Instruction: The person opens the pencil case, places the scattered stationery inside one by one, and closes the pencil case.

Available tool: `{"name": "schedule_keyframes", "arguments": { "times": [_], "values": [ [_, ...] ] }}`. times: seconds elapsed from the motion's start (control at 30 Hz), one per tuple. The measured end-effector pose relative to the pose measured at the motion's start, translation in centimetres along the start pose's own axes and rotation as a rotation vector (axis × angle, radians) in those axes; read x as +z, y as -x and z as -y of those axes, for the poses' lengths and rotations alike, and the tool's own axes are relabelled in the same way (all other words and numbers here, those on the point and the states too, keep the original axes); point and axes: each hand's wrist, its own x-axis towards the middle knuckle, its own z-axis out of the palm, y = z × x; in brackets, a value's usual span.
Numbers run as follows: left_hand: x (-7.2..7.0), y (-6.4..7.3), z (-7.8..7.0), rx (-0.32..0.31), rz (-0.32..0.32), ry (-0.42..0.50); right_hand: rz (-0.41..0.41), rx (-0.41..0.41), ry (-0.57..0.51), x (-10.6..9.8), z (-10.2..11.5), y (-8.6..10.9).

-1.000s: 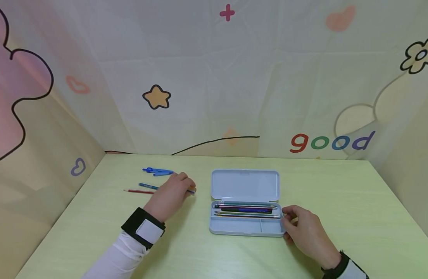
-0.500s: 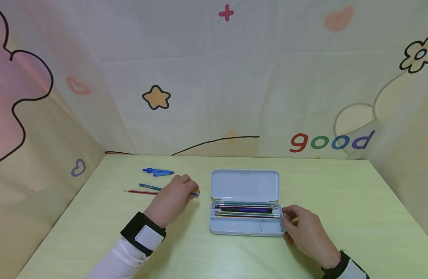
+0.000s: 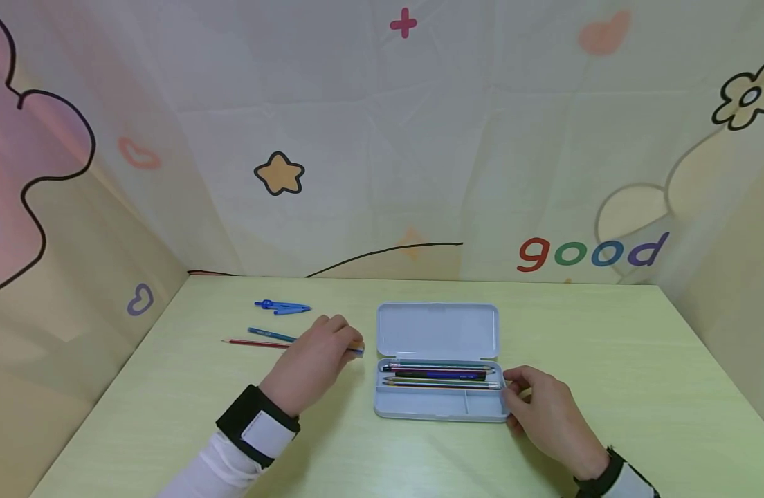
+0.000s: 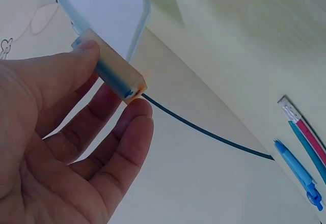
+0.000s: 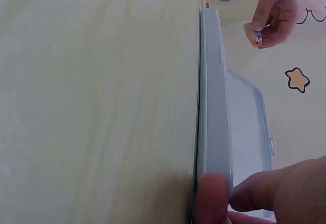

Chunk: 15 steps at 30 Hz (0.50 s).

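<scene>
The left hand [image 3: 315,363] pinches a block [image 4: 113,66] between thumb and bent fingers, a narrow grip, above the worktop [image 3: 606,332] and just left of the open case [image 3: 419,404]; its back faces up. The right hand [image 3: 549,409] pinches the case's right end, slanting in from the near right.

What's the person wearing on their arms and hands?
The left hand and right hand are bare. Left: a wide black wristband with a white rectangular patch, next to a wrinkled white sleeve. Right: another black wristband with a whitish patch; any sleeve there is out of view.
</scene>
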Motion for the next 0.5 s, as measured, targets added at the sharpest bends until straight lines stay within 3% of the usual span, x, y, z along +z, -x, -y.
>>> {"name": "schedule_keyframes", "arguments": {
  "times": [0.5],
  "values": [
    [-0.3,0.1,-1.8,0.044,-0.007,-0.011,0.007,0.014,0.0,0.1,0.1,0.0]
  ]
}}
